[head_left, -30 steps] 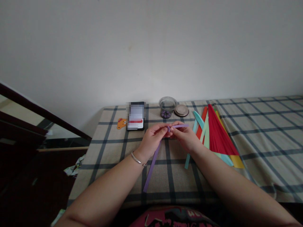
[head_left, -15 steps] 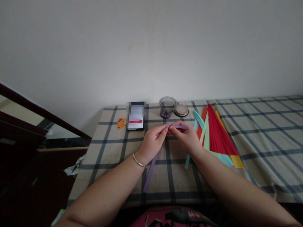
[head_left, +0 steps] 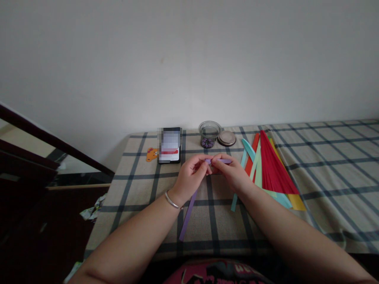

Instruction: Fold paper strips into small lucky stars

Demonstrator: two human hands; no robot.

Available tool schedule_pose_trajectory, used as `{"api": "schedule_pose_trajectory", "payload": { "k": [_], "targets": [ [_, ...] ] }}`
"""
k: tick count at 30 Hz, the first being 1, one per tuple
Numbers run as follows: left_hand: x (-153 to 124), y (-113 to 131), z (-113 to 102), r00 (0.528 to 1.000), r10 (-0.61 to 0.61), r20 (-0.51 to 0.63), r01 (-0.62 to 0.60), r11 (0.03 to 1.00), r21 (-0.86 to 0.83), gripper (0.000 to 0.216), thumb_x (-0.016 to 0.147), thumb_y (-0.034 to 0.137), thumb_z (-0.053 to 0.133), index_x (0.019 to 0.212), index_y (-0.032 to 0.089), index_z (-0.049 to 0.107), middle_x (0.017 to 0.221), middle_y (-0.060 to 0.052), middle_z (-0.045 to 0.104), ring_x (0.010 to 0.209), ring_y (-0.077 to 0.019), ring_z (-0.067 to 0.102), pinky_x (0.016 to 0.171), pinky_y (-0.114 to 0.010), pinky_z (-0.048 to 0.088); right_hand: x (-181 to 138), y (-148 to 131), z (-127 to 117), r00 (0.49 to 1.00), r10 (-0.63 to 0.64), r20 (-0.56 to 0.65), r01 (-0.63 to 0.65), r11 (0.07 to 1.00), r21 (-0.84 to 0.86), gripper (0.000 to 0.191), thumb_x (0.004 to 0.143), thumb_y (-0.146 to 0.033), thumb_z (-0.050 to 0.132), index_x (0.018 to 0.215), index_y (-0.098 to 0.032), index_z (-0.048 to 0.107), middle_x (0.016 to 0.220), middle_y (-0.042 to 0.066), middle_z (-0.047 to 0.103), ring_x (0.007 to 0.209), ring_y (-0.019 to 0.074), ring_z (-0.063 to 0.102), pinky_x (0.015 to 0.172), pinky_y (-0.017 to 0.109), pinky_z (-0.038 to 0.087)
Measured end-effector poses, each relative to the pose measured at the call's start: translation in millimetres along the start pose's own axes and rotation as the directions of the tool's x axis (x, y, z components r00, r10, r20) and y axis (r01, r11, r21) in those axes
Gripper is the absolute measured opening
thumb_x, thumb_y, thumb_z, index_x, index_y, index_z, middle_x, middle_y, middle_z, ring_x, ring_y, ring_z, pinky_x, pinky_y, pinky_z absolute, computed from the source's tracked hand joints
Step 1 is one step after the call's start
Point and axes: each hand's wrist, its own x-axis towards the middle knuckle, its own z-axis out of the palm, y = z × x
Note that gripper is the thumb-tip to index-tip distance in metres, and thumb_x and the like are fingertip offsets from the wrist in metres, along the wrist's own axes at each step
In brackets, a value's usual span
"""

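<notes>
Between my hands is a narrow purple paper strip [head_left: 222, 161], pinched by the fingers of both. My left hand [head_left: 192, 169] closes on its left end with thumb and fingertips. My right hand [head_left: 232, 169] grips it a little to the right, and its free end lies across those fingers. Another purple paper strip [head_left: 188, 217] lies on the cloth below my left wrist, its upper part hidden by the hand. Beyond the hands stands a clear plastic jar [head_left: 210, 130] with small purple pieces in the bottom. Its round lid [head_left: 227, 138] rests beside it.
A phone [head_left: 170, 146] with a blurred screen leans near the wall, next to an orange bear cutout [head_left: 152, 154]. Right of my hands lie red paper strips [head_left: 275, 169] fanned over yellow, green, blue and orange ones. The checked tablecloth [head_left: 139, 189] ends at left above a dark floor.
My fingertips have shifted slightly along the purple strip, and its free right end now reaches less far right. My left fingers have loosened their curl a little. Everything else stays put.
</notes>
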Motion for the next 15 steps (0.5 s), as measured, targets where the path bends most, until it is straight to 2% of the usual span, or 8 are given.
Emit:
{"api": "schedule_pose_trajectory", "payload": {
  "k": [6, 10, 15],
  "targets": [
    [1.4, 3.5, 0.2, 0.999, -0.03, -0.028, 0.029, 0.998, -0.05, 0.021, 0.085, 0.028, 0.054, 0.095, 0.015, 0.066, 0.062, 0.002, 0.057, 0.06, -0.01, 0.054, 0.061, -0.022, 0.043, 0.2, -2.7, 1.2, 1.0, 0.022, 0.002, -0.022, 1.0, 0.02, 0.028, 0.064, -0.043, 0.074, 0.065, -0.018, 0.062, 0.054, -0.004, 0.055, 0.052, 0.0091, 0.047, 0.052, 0.023, 0.035],
    [1.9, 5.3, 0.3, 0.999, -0.041, -0.023, 0.039, 0.996, -0.086, 0.021, 0.084, 0.028, 0.054, 0.095, 0.016, 0.068, 0.062, 0.002, 0.057, 0.06, -0.0101, 0.053, 0.062, -0.022, 0.044, 0.4, -2.9, 1.4, 0.998, 0.057, 0.039, -0.06, 0.994, 0.092, 0.028, 0.064, -0.043, 0.075, 0.063, -0.018, 0.061, 0.053, -0.005, 0.055, 0.05, 0.0081, 0.047, 0.051, 0.022, 0.035],
    [2.0, 1.2, 0.7, 0.997, -0.072, 0.008, 0.072, 0.975, -0.212, 0.021, 0.083, 0.029, 0.056, 0.094, 0.016, 0.069, 0.062, 0.001, 0.057, 0.06, -0.01, 0.052, 0.063, -0.023, 0.044, 0.3, -0.9, 0.8, 0.993, 0.087, 0.083, -0.099, 0.983, 0.154, 0.028, 0.063, -0.043, 0.076, 0.066, -0.018, 0.063, 0.057, -0.004, 0.06, 0.052, 0.0088, 0.052, 0.054, 0.023, 0.04]
  ]
}}
